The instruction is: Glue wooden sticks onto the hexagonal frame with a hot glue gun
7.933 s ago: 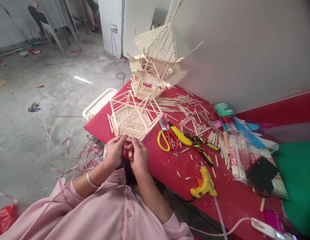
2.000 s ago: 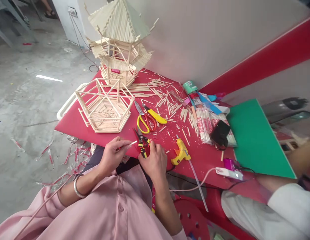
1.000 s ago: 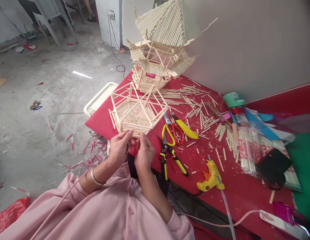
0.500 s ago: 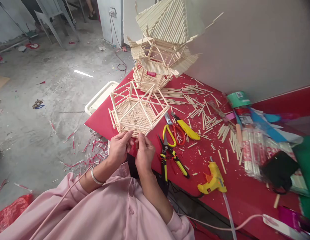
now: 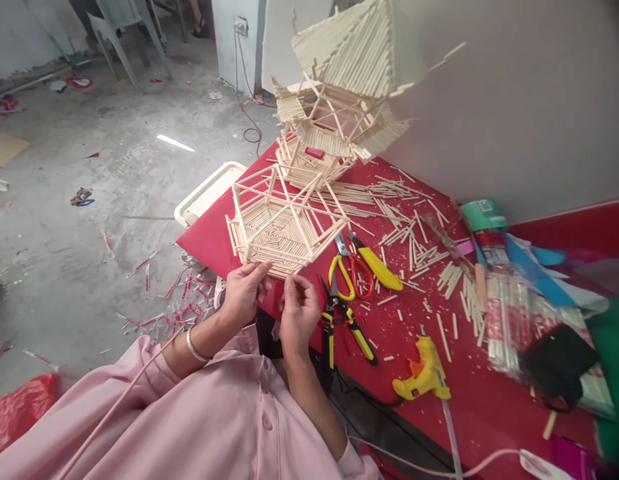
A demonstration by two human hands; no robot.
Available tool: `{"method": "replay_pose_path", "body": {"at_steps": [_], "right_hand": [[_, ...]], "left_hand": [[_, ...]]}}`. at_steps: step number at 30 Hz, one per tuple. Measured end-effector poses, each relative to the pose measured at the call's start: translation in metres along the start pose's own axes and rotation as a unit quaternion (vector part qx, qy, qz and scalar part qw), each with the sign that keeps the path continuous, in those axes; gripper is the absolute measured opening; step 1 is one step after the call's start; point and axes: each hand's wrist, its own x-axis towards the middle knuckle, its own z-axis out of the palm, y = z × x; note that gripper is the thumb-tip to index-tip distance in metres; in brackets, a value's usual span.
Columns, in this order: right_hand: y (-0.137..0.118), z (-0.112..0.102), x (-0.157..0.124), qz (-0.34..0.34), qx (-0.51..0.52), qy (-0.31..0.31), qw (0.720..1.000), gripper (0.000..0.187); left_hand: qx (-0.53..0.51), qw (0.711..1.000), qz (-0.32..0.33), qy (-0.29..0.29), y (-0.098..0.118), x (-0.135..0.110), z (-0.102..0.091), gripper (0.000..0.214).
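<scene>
A hexagonal frame of thin wooden sticks (image 5: 284,233), with a floor of sticks laid in a spiral, stands at the near corner of the red table. My left hand (image 5: 246,290) is closed in a pinch, thumb and forefinger at the frame's near edge; whatever lies between them is too small to make out. Just right of it, my right hand (image 5: 300,307) has its fingers curled and thumb up beside the same edge; anything in it is hidden. Behind the frame rises a tiered pagoda model of sticks (image 5: 344,87) with slatted roofs.
On the red table (image 5: 384,427) lie scissors (image 5: 343,273), pliers (image 5: 334,300), a yellow-handled cutter (image 5: 376,263) and a yellow glue gun (image 5: 425,370) with its cord. Loose sticks (image 5: 414,247) are scattered behind. Bagged sticks (image 5: 506,310) lie at right. A white tray (image 5: 206,193) juts out left.
My right hand has moved right, away from my left hand, opening a gap between them. My left hand stays at the frame's near edge. The whole view has shifted slightly.
</scene>
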Motion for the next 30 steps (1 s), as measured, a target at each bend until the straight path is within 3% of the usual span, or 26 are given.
{"method": "replay_pose_path", "body": {"at_steps": [3,10,20,30], "right_hand": [[0.002,-0.003,-0.001,-0.031,-0.01,0.036,0.999,0.04],[0.007,0.0,0.004,-0.127,-0.141,0.028,0.981,0.048],[0.011,0.002,0.012,-0.091,-0.121,0.019,0.988,0.05],[0.011,0.003,0.018,-0.108,-0.15,0.026,0.982,0.045]], "left_hand": [[-0.011,1.0,0.002,-0.003,0.0,0.0,0.001,0.045],[-0.03,0.999,0.007,-0.014,-0.002,0.001,-0.001,0.047],[-0.039,0.999,0.008,-0.024,0.0,0.001,-0.001,0.044],[-0.044,0.999,0.026,-0.019,-0.006,0.004,-0.002,0.041]]}}
